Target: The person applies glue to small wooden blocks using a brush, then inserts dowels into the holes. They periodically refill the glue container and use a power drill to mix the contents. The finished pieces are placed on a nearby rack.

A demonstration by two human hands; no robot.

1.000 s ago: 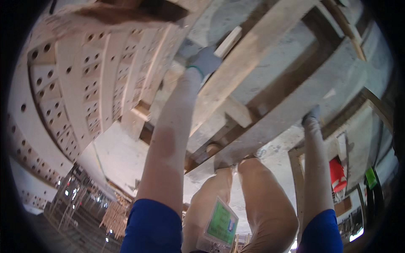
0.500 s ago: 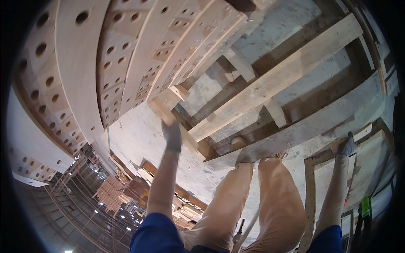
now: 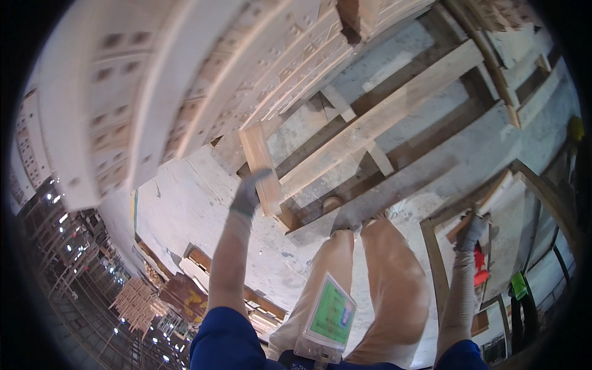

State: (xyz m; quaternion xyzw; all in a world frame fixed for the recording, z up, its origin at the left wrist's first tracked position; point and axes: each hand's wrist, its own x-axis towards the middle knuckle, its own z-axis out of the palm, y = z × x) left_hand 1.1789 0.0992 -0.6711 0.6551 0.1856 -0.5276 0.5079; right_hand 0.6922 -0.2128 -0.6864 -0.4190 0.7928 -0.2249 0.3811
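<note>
My left hand (image 3: 248,192), in a grey glove, is closed round the edge of a short wooden board (image 3: 259,154). This board lies across the near left end of a wooden pallet frame (image 3: 382,132) with long slats on the floor. Off to the right, my gloved right hand (image 3: 472,232) is closed on a short brown piece (image 3: 457,229) that looks like wood; its exact kind is unclear. Beneath that hand is a second wooden frame (image 3: 431,253). A red object (image 3: 480,266) shows beside my right wrist, partly covered by it.
A tall stack of pale boards with drilled holes (image 3: 246,80) rises along the upper left. More timber (image 3: 200,262) lies at the lower left, with a slatted wood stack (image 3: 139,302) beyond. A bright green item (image 3: 518,285) is at the lower right. A badge (image 3: 330,314) hangs before my legs.
The view has shifted. My left hand now reaches over the short board, which has turned more upright in view. My right hand has come nearer, carrying the brown piece over the right-hand frame.
</note>
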